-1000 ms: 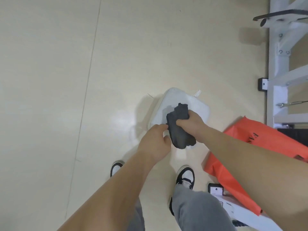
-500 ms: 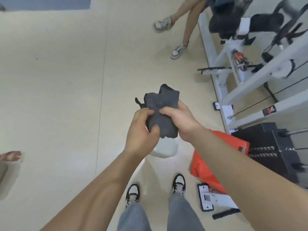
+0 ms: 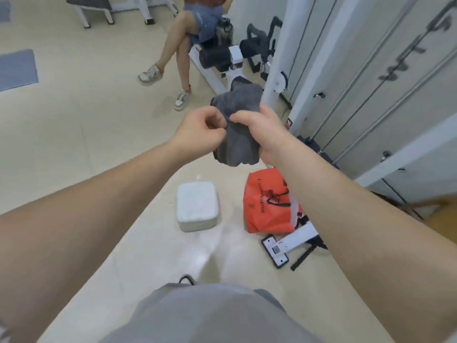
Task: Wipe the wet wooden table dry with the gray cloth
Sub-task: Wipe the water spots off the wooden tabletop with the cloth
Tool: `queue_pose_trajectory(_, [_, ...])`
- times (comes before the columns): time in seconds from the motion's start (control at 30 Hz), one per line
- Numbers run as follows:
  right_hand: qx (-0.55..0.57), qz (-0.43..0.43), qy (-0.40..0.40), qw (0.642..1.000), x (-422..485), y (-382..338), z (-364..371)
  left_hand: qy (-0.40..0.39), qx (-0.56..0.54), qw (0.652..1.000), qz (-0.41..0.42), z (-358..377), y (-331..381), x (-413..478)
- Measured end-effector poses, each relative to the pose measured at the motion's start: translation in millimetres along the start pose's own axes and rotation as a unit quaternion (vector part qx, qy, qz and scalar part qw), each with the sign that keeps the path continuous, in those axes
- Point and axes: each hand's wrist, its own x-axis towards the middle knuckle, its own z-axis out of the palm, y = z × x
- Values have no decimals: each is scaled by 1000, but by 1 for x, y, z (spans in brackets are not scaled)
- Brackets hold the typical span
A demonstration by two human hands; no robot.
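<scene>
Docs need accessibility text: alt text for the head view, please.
The left hand and right hand hold a bunched gray cloth between them, off the floor. On the pale floor below lie a white box and an orange bag; a seated person's legs show beyond, beside a white gym machine.

Bright, even indoor light from overhead. Soft glare patch on the pale floor [image 3: 205,256] low in the middle; faint, diffuse shadows only. Strong wide-angle bending toward the edges. Slight motion blur all over, heaviest on the white machine frame [image 3: 279,45] at right and softening the gray cloth [image 3: 237,142]
</scene>
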Motion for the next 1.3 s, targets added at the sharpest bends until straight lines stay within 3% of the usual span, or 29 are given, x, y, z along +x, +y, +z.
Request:
queue_pose_trajectory(0.13, [23, -7, 69, 997, -53, 11, -99, -58, 18, 998, 36, 89, 52, -8])
queue_pose_trajectory(0.27, [61, -13, 148, 987, -126, 20, -210, -162, -51, 985, 18, 201, 120, -32])
queue_pose_trajectory(0.37, [98, -9, 222, 970, -189, 31, -291, -271, -136, 952, -38, 288, 166, -57])
queue_pose_trajectory(0.5, [182, 5, 301, 936, -259, 52, -374, -401, -171, 897, -68, 379, 213, -88])
queue_pose_trajectory(0.6, [238, -3, 355, 904, -297, 62, -426, -458, -165, 868, -97, 438, 245, -106])
queue_pose_trajectory(0.73, [275, -12, 418, 866, -322, 72, -479, -565, -145, 798, -152, 499, 280, -112])
queue_pose_trajectory(1.0, [288, 4, 500, 817, -348, 85, -559, -665, -127, 705, -212, 596, 335, -111])
queue_pose_trajectory(1.13, [269, 45, 556, 785, -385, 96, -596, -676, -122, 696, -206, 639, 368, -137])
queue_pose_trajectory(1.3, [316, 39, 577, 752, -452, 123, -639, -713, -105, 654, -231, 692, 400, -195])
